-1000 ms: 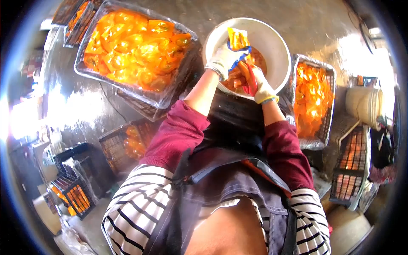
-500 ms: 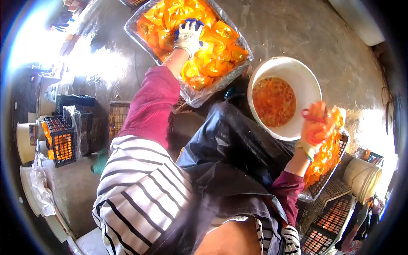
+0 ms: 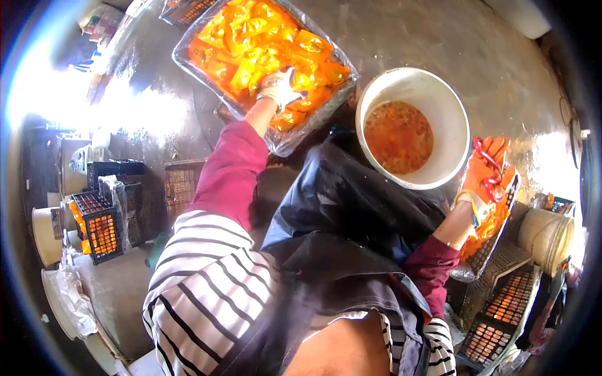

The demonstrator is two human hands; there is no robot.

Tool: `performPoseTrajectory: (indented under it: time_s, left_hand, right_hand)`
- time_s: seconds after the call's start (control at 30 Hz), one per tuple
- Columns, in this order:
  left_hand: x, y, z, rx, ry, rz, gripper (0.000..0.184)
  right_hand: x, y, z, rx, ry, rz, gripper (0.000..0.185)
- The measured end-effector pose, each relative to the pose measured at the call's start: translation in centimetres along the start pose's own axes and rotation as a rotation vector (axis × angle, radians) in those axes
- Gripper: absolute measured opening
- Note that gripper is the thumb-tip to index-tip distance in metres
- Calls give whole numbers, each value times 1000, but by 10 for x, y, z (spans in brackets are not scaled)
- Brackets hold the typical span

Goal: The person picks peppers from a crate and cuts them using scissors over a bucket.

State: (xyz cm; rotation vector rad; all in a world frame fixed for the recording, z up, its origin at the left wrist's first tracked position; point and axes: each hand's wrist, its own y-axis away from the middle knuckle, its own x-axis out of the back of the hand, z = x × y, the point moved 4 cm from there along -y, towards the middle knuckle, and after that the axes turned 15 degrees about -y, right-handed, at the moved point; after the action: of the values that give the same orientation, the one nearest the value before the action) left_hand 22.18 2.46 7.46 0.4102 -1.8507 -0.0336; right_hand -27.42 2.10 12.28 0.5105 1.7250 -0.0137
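Fingers apart, the nearer, white-and-blue-gloved left hand [image 3: 278,86] touches shiny orange plastic packets [image 3: 248,76] directly beneath, upper left of frame. At right, the orange-gloved right hand [image 3: 483,177] bears a red looped tool [image 3: 494,164], grip unclear.

**White round plastic bucket [image 3: 459,128] right of upper centre**

Reddish-orange liquid [image 3: 399,138] lies in it. To its left, a clear-plastic-lined rectangular crate [image 3: 315,127] holds shiny orange packets [image 3: 241,53], a white-gloved left hand [image 3: 278,88] on them. At its lower right, a curved red tool [image 3: 484,152] lies in an orange-gloved right hand [image 3: 488,175], beside a dark lattice crate [image 3: 495,241].
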Motion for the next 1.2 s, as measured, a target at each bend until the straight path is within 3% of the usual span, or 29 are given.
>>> performPoseTrajectory:
  time_s: [0.1,0.17,0.2,0.23,0.33,0.37,0.57,0.67,0.7,0.8,0.9,0.93,1.0,1.07,1.1,1.17,1.2]
  left_hand:
    - [5,-3,1,37,-15,234,82]
    - [33,5,20,-21,-71,123,76]
    - [37,11,26,-47,-98,58,72]
    - [18,-2,25,-107,-149,122,57]
    - [-2,-24,35,-257,-316,48,47]
    - [-2,-31,40,-219,-391,-68,44]
    - [8,-12,34,-368,-379,56,41]
    - [-10,-24,44,-327,-298,-124,43]
    - [-28,-34,47,-336,-290,-167,54]
    - [-41,-37,29,-322,198,69,68]
    - [-15,-22,9,-130,1335,-286,54]
    - [-11,-23,-3,-286,1730,-239,47]
    - [11,-2,1,-373,2115,-297,44]
    - [17,11,9,-354,2426,-373,54]
    - [14,7,13,-269,2442,-230,53]
    - [5,1,28,-84,2456,50,52]
    - [9,-1,37,7,2435,28,44]
  right_hand:
    - [-18,15,12,-1,-10,46,48]
    - [-23,23,16,-49,-23,-30,47]
    - [-15,18,17,-157,-60,-240,52]
    - [-14,21,20,-269,-83,-448,57]
    - [-6,15,30,-177,105,-259,26]
    - [5,9,31,-184,125,-242,24]
    - [0,19,47,-142,258,-38,24]
    - [6,18,52,-168,293,-39,28]
    - [4,23,54,-184,293,-15,30]
    - [22,18,46,-234,270,2,40]
    - [23,14,52,-218,213,-12,52]
    - [28,9,53,-228,221,-8,53]
    - [31,5,57,-242,233,0,54]
    - [30,11,62,-265,182,-137,53]
    - [30,15,63,-272,164,-203,52]
    - [35,13,64,-296,212,-116,50]
    - [37,11,64,-304,238,-72,49]
